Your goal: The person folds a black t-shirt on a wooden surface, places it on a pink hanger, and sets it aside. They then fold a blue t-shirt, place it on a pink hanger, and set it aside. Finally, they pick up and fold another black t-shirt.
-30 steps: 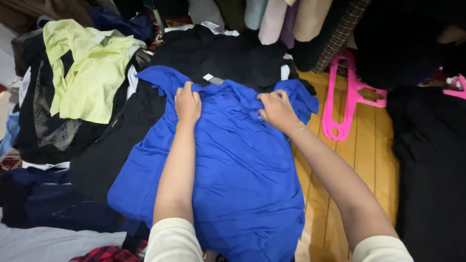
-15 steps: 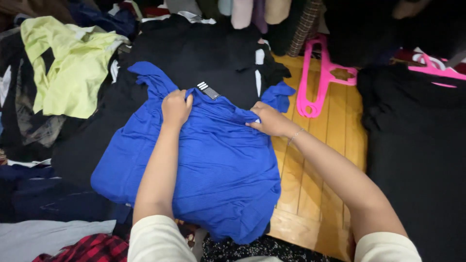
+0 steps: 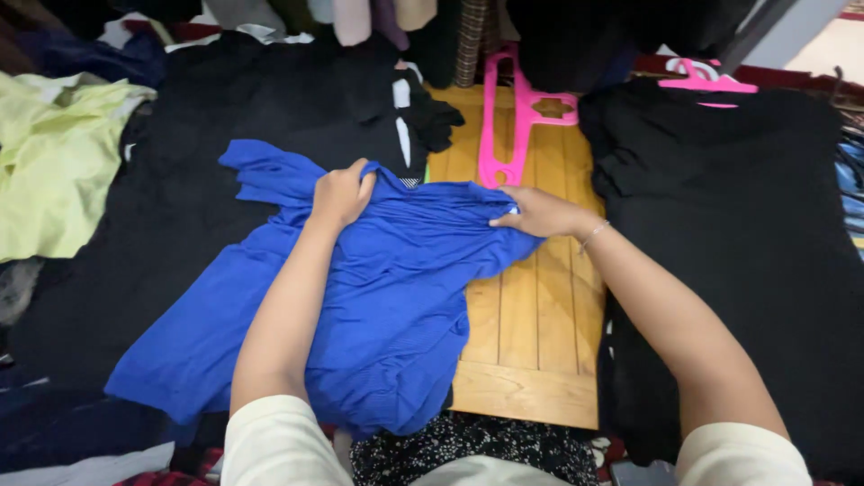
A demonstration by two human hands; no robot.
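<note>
Nearest to me, I am looking down over two pale sleeves and a patch of speckled dark fabric at the bottom edge, with the lower hem of the blue shirt bunching just above it. The shirt is lying spread partly over a slatted wooden board and partly over a black garment on my left side. My left hand is closing its fingers around a gathered fold at the shirt's upper edge, near the collar, and my right hand is lying nearly flat, fingers stretched out and pressing the cloth's right corner against the board rather than pinching it. To do this well, I judge both hands should be drawing the top edge taut and level, so that the wrinkles running between them are smoothing out before any fold is made. To the right a large black cloth is lying flat. Farther off, a pink hanger is resting on the board, a second pink hanger is topping the black cloth, and a pale green garment is lying far left.
</note>
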